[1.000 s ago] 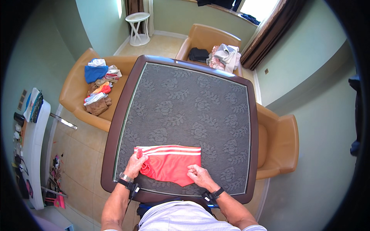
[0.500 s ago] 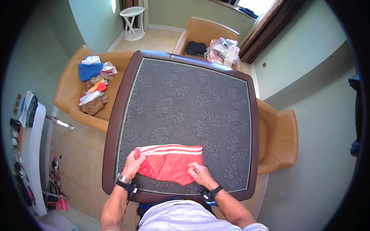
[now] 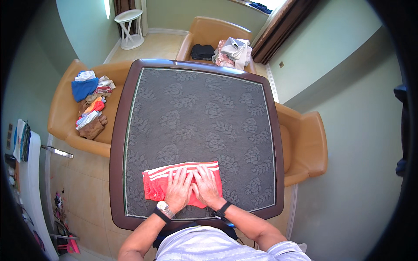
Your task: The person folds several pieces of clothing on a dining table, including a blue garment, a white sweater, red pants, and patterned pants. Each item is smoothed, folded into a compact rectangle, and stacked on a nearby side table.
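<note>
Your left hand [image 3: 177, 193] and right hand [image 3: 206, 188] have moved inward from the ends of the red garment [image 3: 159, 182] to its middle, on the near side of the table [image 3: 200, 117]. At left, its bunched end lies unheld; next, your left fingers stretch flat, then your right fingers likewise, gripping nothing. Press evenly, palms level, easing wrinkles outward without dragging.

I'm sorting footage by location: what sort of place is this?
Probably a sitting room in a home: tan armchairs around a square, floral-topped table, with clothes piled on two seats.
</note>
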Tool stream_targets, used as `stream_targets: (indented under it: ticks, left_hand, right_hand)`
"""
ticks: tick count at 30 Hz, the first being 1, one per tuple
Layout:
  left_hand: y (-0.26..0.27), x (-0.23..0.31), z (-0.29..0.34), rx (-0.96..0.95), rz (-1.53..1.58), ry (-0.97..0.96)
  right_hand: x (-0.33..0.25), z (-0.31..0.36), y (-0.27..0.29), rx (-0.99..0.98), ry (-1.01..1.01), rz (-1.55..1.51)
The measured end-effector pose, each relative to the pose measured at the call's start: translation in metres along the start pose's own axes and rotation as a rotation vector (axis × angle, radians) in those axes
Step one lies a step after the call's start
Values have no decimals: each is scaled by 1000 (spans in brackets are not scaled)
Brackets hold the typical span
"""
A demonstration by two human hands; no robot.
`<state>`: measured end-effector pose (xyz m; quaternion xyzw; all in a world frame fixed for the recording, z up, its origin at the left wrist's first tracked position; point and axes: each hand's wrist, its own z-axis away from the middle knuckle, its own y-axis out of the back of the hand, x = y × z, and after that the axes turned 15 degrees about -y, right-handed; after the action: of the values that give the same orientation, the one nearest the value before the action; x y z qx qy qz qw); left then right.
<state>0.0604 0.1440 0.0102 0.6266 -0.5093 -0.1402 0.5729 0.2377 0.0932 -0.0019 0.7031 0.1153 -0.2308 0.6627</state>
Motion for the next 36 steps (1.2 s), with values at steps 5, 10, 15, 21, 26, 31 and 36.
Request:
stream_targets:
  ticks: [5, 10, 15, 21, 26, 31, 36]
  left_hand:
    - [-12, -35, 12, -110, -82, 85]
    - [8, -59, 43, -138, -154, 63]
    - [23, -79, 64, -124, -269, 117]
    - [32, -91, 82, 66, -180, 301]
    - [34, -99, 79, 147, 32, 492]
    - [37, -124, 63, 123, 220, 785]
    - [58, -130, 42, -44, 532, 922]
  right_hand:
    - [35, -6, -18, 43, -49, 100]
    - [79, 9, -4, 58, -165, 226]
    - [91, 13, -2, 65, -137, 251]
    - [78, 9, 8, 134, -231, 153]
    - [86, -25, 16, -1, -570, -214]
    - [102, -64, 19, -173, -722, -257]
    - [106, -78, 20, -320, -644, -292]
